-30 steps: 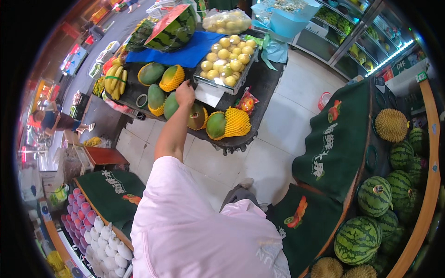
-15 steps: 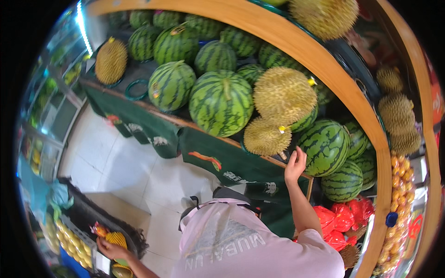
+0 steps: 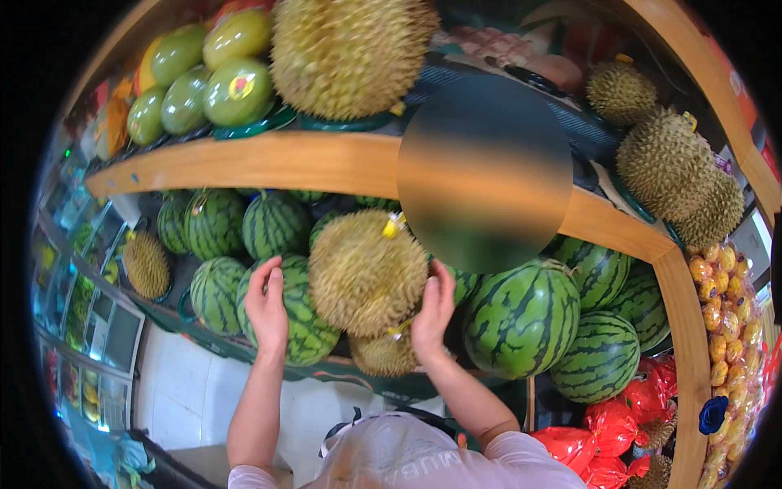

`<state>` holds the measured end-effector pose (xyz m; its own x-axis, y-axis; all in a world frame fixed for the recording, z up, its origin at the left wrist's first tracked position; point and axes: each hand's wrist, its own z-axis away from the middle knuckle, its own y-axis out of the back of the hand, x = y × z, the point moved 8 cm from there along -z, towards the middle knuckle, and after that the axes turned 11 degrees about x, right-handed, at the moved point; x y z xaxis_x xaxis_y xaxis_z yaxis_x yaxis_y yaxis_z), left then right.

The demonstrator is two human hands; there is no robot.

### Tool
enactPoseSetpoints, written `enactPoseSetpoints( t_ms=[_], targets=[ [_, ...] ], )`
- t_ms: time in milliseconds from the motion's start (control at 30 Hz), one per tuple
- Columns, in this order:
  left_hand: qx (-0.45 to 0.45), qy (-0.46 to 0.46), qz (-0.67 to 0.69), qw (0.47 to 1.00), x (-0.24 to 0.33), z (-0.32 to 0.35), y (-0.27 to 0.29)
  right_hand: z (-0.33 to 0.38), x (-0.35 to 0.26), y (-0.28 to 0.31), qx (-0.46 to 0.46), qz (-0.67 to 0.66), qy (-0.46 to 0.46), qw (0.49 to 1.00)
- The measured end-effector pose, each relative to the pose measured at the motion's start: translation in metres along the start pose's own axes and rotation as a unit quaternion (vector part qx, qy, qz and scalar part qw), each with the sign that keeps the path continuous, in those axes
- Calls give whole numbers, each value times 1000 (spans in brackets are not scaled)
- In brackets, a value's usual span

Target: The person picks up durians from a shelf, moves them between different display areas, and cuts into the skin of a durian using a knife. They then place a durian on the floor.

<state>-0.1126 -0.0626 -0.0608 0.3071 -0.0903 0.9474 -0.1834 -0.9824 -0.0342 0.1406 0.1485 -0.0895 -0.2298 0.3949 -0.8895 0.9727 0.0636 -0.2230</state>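
We have both hands around the big durian (image 3: 364, 271) on the lower shelf: left hand (image 3: 266, 306) at its nine o'clock, fingers apart, against a watermelon (image 3: 303, 326); right hand (image 3: 432, 308) at three o'clock, fingers spread, touching. It looks reached but not yet lifted.

Up top, a huge spiky durian (image 3: 352, 50) sits on the wooden shelf (image 3: 269, 163), green pomelos (image 3: 199, 77) clustered just left of it. More durians (image 3: 676, 175) crowd the shelf's right end. Below, striped watermelons (image 3: 521, 314) fill the lower tier, another one (image 3: 601, 356) tucked beside it to the right, more (image 3: 213, 222) at the back left. Red plastic bags (image 3: 619, 424) bunch at the lower right, and netted oranges (image 3: 725, 326) hang along the right edge. White tiled floor (image 3: 183, 391) shows below left.
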Motion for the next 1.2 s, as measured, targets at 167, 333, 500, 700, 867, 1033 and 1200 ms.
enactPoseSetpoints(
  t_ms=[167, 333, 500, 700, 867, 1033, 1200],
  targets=[
    [-129, 122, 70, 982, 5, -31, -90, 4, -3, -22, -8, -65, -99, 993],
    [-257, 188, 98, 943, 1, -19, -126, 7, -5, -21, 13, -42, -78, 996],
    [-254, 191, 99, 943, -10, -23, -128, 8, -21, -24, 23, -31, -35, 999],
    [-271, 162, 116, 942, 2, -18, -129, 11, -27, -24, 53, 1, 8, 999],
    [-263, 125, 147, 945, 22, -11, -116, 22, -40, -22, 49, -23, 58, 997],
    [-276, 48, 158, 947, 62, -7, -95, 34, -71, -18, 40, -48, 147, 987],
    [-282, -69, 173, 941, 122, 6, -72, 44, -119, -7, 38, -77, 240, 967]
  ],
)
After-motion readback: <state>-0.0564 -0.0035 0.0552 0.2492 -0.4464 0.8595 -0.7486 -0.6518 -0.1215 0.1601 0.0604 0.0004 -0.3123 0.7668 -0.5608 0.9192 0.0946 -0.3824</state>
